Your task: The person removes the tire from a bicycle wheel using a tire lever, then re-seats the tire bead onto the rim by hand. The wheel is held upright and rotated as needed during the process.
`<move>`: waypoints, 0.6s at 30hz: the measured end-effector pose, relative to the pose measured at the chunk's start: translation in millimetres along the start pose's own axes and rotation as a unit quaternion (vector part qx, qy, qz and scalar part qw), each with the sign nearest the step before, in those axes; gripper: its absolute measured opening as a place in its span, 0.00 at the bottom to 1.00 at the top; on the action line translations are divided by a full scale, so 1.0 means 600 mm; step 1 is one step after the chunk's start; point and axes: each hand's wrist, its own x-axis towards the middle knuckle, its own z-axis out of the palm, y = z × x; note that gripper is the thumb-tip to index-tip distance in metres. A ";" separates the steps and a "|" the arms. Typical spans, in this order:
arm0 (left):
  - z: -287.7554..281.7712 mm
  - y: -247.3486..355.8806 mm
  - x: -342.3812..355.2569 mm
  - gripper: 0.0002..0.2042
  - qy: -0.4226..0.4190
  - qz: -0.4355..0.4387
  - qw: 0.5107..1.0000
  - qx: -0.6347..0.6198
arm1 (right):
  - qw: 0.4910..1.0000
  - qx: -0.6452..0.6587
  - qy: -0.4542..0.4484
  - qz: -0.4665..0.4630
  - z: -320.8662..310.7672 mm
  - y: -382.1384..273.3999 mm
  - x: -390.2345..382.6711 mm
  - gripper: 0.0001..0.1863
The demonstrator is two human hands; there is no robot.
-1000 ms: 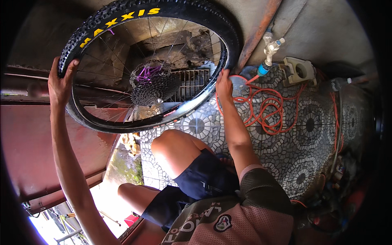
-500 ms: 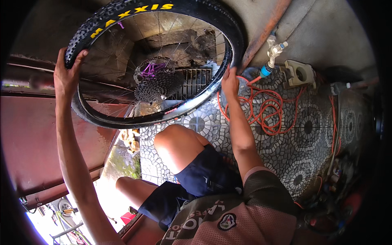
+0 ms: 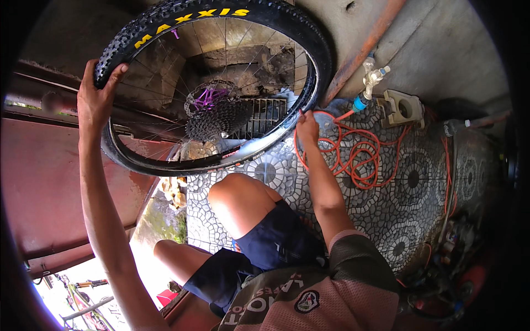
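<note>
A bicycle wheel with a black knobby tyre and yellow lettering (image 3: 309, 41) is held up in front of me, with a purple hub (image 3: 207, 96) and a black cassette (image 3: 218, 118) at its centre. My left hand (image 3: 99, 96) grips the tyre on its left side, thumb toward the rim. My right hand (image 3: 307, 129) is closed at the tyre and rim on the lower right. A whitish, wet-looking patch (image 3: 259, 142) lies along the rim beside my right hand; what it is I cannot tell.
Behind the wheel are a metal drain grate (image 3: 266, 116) and a rusty pipe (image 3: 367, 38). A brass tap (image 3: 374, 77) with coiled orange hose (image 3: 364, 174) stands right, near a beige fitting (image 3: 403, 107). Left is a red metal panel (image 3: 49, 182); patterned tiles (image 3: 414, 176) cover the floor.
The wheel and my left hand have shifted slightly right. My right hand has moved down along the rim, toward me, and more of the whitish patch shows beside it.
</note>
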 end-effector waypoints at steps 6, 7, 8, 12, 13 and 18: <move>-0.012 0.001 -0.003 0.30 -0.004 -0.007 1.000 0.019 | 0.989 0.070 0.105 -0.078 -0.076 -0.063 0.044 0.12; -0.010 0.003 0.001 0.30 -0.003 -0.006 1.000 0.017 | 0.989 0.052 0.118 -0.068 -0.065 -0.052 0.043 0.12; -0.004 0.004 -0.001 0.30 -0.007 -0.002 1.000 0.011 | 0.995 0.031 0.089 -0.023 -0.045 -0.031 0.038 0.13; -0.007 0.003 0.002 0.31 0.000 0.000 1.000 0.015 | 0.998 -0.005 0.053 -0.022 -0.041 -0.029 0.037 0.14; -0.016 0.003 0.000 0.31 0.001 -0.005 1.000 0.029 | 0.993 0.016 0.099 -0.065 -0.053 -0.056 0.049 0.14; -0.020 -0.003 -0.005 0.31 -0.014 -0.016 1.000 0.020 | 0.996 -0.059 0.048 -0.048 -0.067 -0.078 0.011 0.13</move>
